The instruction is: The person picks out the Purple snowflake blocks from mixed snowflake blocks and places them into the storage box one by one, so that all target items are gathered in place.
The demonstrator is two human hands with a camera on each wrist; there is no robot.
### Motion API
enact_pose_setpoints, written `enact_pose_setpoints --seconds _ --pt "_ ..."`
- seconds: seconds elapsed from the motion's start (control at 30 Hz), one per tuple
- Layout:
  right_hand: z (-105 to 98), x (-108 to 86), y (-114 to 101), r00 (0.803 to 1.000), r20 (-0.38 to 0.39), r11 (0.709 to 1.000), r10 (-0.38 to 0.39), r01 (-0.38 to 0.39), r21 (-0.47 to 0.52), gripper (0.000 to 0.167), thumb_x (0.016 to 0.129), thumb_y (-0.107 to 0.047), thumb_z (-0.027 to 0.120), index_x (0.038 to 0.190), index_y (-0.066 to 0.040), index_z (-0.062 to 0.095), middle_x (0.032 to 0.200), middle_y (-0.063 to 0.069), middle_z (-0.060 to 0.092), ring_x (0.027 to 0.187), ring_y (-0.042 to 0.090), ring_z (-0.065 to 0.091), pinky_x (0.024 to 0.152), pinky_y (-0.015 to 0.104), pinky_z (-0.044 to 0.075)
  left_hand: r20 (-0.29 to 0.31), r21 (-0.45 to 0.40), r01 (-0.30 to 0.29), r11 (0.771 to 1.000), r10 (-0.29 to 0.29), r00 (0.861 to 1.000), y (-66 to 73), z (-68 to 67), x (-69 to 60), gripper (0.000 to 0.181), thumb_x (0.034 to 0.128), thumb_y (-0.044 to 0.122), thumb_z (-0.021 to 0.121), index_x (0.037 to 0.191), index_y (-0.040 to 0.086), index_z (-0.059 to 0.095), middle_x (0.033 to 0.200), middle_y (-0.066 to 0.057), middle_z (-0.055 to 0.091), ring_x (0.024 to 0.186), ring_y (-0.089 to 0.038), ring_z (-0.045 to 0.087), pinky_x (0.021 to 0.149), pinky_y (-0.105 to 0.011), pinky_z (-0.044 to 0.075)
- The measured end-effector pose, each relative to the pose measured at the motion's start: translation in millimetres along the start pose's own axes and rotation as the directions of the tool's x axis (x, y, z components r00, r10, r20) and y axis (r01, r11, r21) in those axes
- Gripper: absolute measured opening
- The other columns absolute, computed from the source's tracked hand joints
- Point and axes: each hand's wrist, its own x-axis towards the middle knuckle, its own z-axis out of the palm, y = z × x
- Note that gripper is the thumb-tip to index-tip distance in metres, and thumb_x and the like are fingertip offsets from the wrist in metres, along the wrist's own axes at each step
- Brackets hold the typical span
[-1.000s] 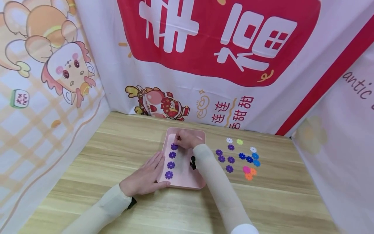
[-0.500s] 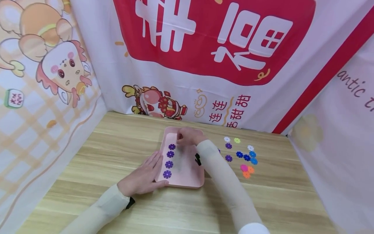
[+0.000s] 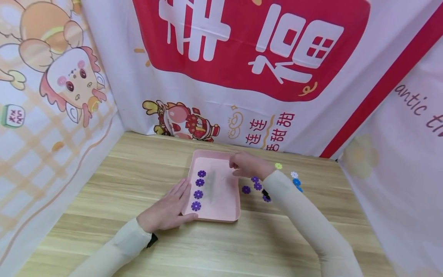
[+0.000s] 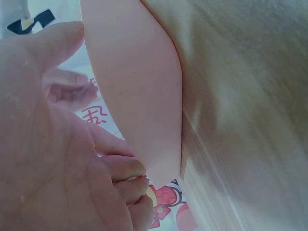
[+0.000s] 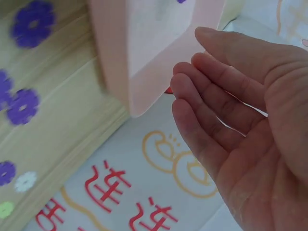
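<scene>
A pink tray [image 3: 221, 192] lies on the table with several purple flower-shaped plastic discs [image 3: 198, 194] lined up along its left side. My left hand [image 3: 169, 209] rests at the tray's near left corner. Its fingers lie along the left wall and its thumb touches the front rim; the left wrist view shows the fingertips against the outer wall [image 4: 134, 82]. Above the tray's far right edge hovers my right hand [image 3: 252, 165], loosely bent; in the right wrist view nothing sits between its fingers. Beside the tray on the right are loose purple discs [image 3: 246, 189], partly covered by my right arm.
Farther right on the wooden table [image 3: 322, 215] lie a yellow-green disc [image 3: 278, 166], a white disc [image 3: 294, 174] and blue discs [image 3: 296, 182]. Printed cloth [image 3: 225, 92] hangs behind the table and along both sides.
My right hand has left the far end of the purple row and moved right to the tray's edge, leaving the farthest disc lying in the row. The left hand stays at the tray.
</scene>
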Motion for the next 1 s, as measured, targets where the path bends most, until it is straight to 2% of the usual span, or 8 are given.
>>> enact_pose_setpoints --seconds 0.17,0.33,0.5,0.7,1.0 --pt "10 -20.7 12 1.0 -0.015 1.0 -0.016 0.016 0.003 0.021 0.095 -0.017 0.08 0.115 -0.009 0.077 0.103 0.002 0.076 0.093 0.015 0.068 0.088 0.032 0.061 -0.005 0.012 -0.006 1.0 0.006 1.0 -0.5 -0.9 -1.0 0.101 0.1025 0.059 0.06 0.164 -0.01 0.019 0.175 -0.029 0.012 0.164 -0.046 0.01 0.134 -0.058 0.017" --pt "26 -38.2 24 1.0 -0.015 0.998 0.023 -0.022 0.066 0.026 0.096 -0.016 0.079 0.121 -0.008 0.076 0.119 0.01 0.078 0.106 0.026 0.074 0.095 0.04 0.063 -0.015 0.011 -0.015 1.0 0.015 1.0 0.2 -0.4 -1.7 0.101 0.1026 0.058 0.06 0.164 -0.01 0.019 0.174 -0.03 0.012 0.164 -0.046 0.011 0.134 -0.059 0.017" --pt "43 -49.7 33 0.997 -0.03 0.99 0.065 -0.061 0.131 0.035 0.096 -0.013 0.078 0.13 -0.004 0.072 0.13 0.014 0.075 0.117 0.03 0.072 0.103 0.046 0.061 -0.013 0.011 -0.016 1.0 0.016 1.0 1.0 -0.8 -1.9 0.101 0.1026 0.058 0.06 0.164 -0.01 0.018 0.174 -0.03 0.012 0.164 -0.046 0.011 0.134 -0.059 0.017" --pt "63 -56.8 34 0.991 -0.085 0.979 0.099 -0.082 0.184 0.042 0.096 -0.013 0.079 0.136 -0.002 0.069 0.135 0.014 0.072 0.125 0.029 0.069 0.106 0.046 0.06 -0.002 0.018 -0.013 1.0 0.013 1.0 0.2 -0.3 -2.2 0.101 0.1028 0.059 0.059 0.164 -0.01 0.018 0.174 -0.029 0.011 0.164 -0.046 0.01 0.134 -0.058 0.016" --pt "90 -55.6 38 0.981 -0.161 0.973 0.106 -0.069 0.22 0.038 0.095 -0.009 0.079 0.131 -0.004 0.071 0.125 0.012 0.074 0.114 0.026 0.072 0.101 0.042 0.062 -0.007 0.01 -0.008 1.0 0.008 1.0 0.6 -0.7 -1.3 0.102 0.1023 0.061 0.059 0.164 -0.009 0.018 0.175 -0.028 0.011 0.164 -0.045 0.01 0.134 -0.058 0.016"
